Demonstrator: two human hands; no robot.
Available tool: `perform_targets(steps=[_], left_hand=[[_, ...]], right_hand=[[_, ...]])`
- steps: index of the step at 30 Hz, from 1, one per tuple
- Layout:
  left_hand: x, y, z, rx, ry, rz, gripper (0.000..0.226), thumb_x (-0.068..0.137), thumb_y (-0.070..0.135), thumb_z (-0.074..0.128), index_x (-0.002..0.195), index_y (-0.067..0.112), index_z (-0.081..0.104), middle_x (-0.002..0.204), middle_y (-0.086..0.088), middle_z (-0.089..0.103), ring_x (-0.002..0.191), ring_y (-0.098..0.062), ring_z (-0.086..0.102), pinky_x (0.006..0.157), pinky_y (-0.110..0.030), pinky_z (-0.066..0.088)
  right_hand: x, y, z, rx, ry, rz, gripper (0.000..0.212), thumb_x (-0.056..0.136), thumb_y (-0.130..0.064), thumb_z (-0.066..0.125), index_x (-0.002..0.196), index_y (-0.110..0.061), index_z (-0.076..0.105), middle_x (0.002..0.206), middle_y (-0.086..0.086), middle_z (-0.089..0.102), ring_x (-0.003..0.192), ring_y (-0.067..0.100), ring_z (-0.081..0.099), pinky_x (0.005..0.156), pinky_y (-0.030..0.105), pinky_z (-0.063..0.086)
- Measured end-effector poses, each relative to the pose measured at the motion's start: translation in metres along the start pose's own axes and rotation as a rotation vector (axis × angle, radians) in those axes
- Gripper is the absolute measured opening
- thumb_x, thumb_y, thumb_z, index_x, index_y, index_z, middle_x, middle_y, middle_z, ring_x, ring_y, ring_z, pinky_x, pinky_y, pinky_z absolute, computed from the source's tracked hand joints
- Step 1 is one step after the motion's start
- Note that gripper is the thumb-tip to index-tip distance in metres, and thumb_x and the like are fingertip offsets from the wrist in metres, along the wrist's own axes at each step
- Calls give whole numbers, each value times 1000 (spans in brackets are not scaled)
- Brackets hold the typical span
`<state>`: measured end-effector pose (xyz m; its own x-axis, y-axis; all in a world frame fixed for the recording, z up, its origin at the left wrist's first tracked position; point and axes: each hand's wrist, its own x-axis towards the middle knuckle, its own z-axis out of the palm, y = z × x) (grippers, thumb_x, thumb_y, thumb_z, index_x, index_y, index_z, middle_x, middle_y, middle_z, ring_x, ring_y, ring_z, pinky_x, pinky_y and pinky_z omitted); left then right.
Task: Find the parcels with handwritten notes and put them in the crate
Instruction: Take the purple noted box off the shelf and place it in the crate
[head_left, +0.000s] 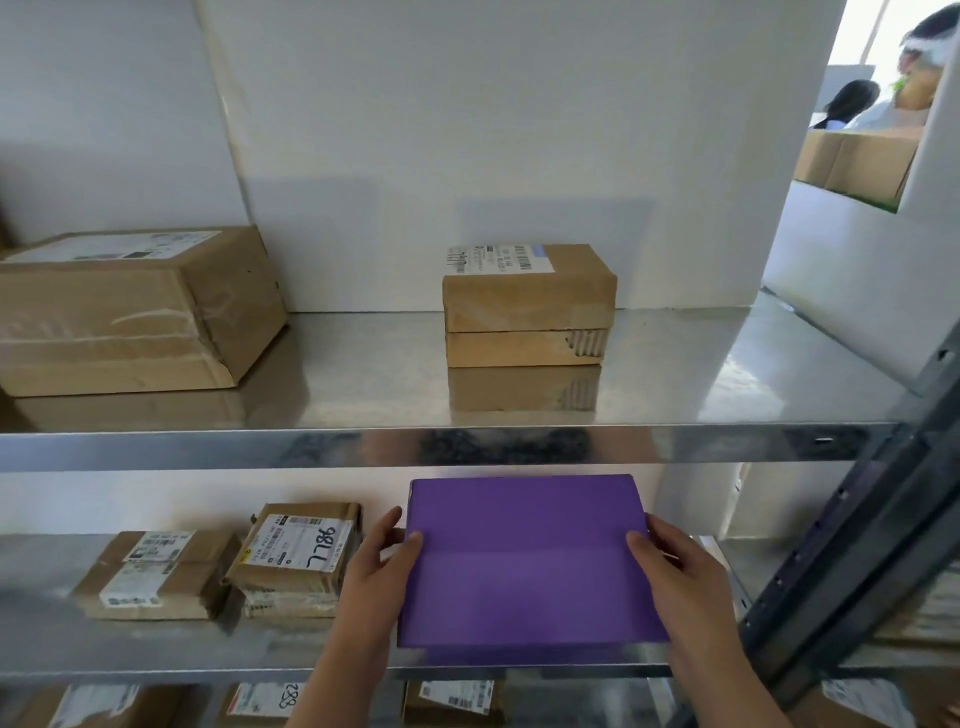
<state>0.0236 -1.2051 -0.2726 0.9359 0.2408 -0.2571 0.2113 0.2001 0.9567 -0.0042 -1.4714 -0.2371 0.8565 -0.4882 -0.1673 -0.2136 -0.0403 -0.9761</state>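
A purple box (527, 561) is held by both hands over the front of the middle shelf (156, 649); the left hand (376, 577) is closed on its left edge, thumb on top, and the right hand (680, 577) is closed on its right edge; no writing can be seen on its upper face. To the left on the same shelf a parcel with handwritten digits (298, 551) is stacked on another, just beside a labelled brown parcel (156, 574); on the upper shelf (675, 374) a large carton (135, 312) and a small stacked parcel (527, 304) are set well apart.
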Motion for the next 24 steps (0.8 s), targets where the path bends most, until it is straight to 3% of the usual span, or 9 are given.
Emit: perform_targets(steps=[4,8,12,14,17,19,22,24], left_hand=[[-6,-6,-6,39,-27,24,28,97,23,64,123,31,69,113,-3,75,97,-28,74,80,-45,62],[-12,-4,-6,52,-29,50,31,96,22,64,124,33,69,112,0,75,97,-27,73,89,-51,59],[-20,1,-5,-80,-9,-3,10,96,23,63,100,28,72,101,-3,72,85,-24,66,77,-43,55],[-24,6,-6,-139,-4,-24,16,97,32,60,91,23,71,94,-5,73,82,-19,65,71,-35,50],[-25,9,-8,-180,-13,-49,29,98,42,55,103,20,73,98,0,79,96,-18,71,78,-37,52],[-25,9,-8,-219,-51,-81,33,97,42,57,111,17,73,103,-6,78,98,-25,73,82,-39,55],[-25,8,-12,-270,-107,-123,32,94,29,61,120,12,69,108,-17,76,91,-32,72,75,-40,59],[-24,6,-16,-294,-126,-126,33,92,20,63,124,13,67,113,-20,74,91,-35,71,69,-39,61]], right_hand=[[-8,14,-6,12,4,-41,20,94,-17,67,113,-21,72,102,0,73,90,20,68,67,29,51],[-9,24,-7,94,-2,-16,14,95,-11,64,103,-19,72,106,4,73,93,25,67,69,30,49],[-14,23,-9,226,-8,82,12,99,-18,57,96,-21,68,103,8,71,82,25,65,66,33,50],[-18,17,-10,258,-20,99,20,100,-25,54,91,-20,70,97,11,74,80,25,66,68,35,51],[-23,9,-12,302,-47,106,35,100,-33,48,79,-27,76,86,0,78,81,20,70,74,38,55],[-22,8,-13,310,-65,115,38,101,-38,47,79,-27,75,85,-1,79,80,18,72,74,38,55],[-21,12,-14,275,-93,118,30,98,-46,52,97,-25,74,94,6,80,86,30,75,81,50,58],[-22,14,-14,264,-111,114,29,93,-46,60,108,-24,72,97,10,79,85,36,76,76,52,60]])
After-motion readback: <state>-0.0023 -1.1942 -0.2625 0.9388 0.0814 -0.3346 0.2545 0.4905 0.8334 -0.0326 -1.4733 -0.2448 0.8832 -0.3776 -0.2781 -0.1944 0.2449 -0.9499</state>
